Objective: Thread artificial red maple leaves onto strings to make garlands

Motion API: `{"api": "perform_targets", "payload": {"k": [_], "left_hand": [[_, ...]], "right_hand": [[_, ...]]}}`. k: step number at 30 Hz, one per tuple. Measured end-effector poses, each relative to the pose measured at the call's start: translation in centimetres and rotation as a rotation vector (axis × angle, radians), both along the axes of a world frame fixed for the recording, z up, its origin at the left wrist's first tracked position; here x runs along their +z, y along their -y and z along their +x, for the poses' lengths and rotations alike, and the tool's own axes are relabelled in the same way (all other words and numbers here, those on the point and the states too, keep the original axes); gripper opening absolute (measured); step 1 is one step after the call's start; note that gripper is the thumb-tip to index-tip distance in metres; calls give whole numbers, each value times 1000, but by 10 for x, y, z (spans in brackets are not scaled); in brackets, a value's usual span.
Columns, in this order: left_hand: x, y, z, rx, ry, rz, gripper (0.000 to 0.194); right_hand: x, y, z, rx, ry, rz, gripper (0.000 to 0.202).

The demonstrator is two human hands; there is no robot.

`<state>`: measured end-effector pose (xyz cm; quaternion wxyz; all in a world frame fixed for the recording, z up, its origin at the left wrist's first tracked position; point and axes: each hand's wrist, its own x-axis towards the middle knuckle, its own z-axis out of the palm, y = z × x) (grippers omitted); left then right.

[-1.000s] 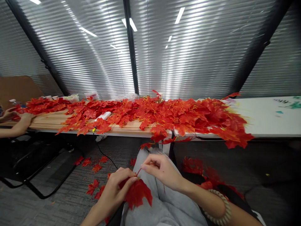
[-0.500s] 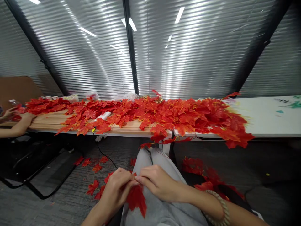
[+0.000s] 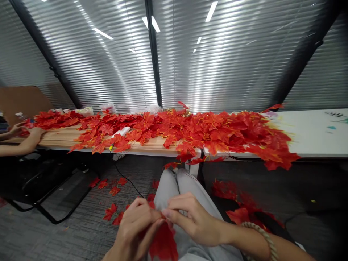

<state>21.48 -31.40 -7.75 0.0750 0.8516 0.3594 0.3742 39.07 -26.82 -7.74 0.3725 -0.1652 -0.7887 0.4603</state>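
Over my lap, my left hand (image 3: 137, 226) pinches a red maple leaf (image 3: 164, 243) near its top, and the leaf hangs down in front of the grey trousers. Fingertips of my right hand (image 3: 191, 219) are pressed together at the same spot, touching the left fingertips. What exactly the right fingers grip is too small to make out. A long heap of red maple leaves (image 3: 217, 130) with thin yellow-orange stems lies along the table beyond my knees, some leaves hanging over its front edge.
Another person's hands (image 3: 34, 136) are at the table's left end, near a bottle. A white object (image 3: 121, 132) lies among the leaves. Loose leaves (image 3: 110, 211) and a black cable are on the floor. A black chair (image 3: 40, 181) stands at left; a white tabletop (image 3: 318, 134) extends right.
Both hands have moved slightly down and right in view, still together. The held leaf hangs lower and looks larger. The whole view has shifted a little.
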Motion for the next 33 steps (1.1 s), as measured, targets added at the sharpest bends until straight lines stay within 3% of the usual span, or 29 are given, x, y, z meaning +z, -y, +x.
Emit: {"api": "perform_targets", "payload": {"k": [7, 9, 27, 30, 33], "left_hand": [[2, -2, 1, 17, 25, 76, 18], [2, -2, 3, 32, 48, 90, 17], [-5, -9, 14, 70, 223, 106, 21], [-5, -12, 11, 41, 224, 37, 22], [-3, -14, 7, 51, 259, -162, 25]], "right_hand": [[-6, 4, -6, 89, -132, -474, 46], [-8, 4, -8, 107, -178, -543, 46], [-17, 12, -21, -44, -456, -766, 44], [-19, 8, -20, -35, -407, -728, 45], [-17, 0, -16, -35, -326, -608, 46]]}}
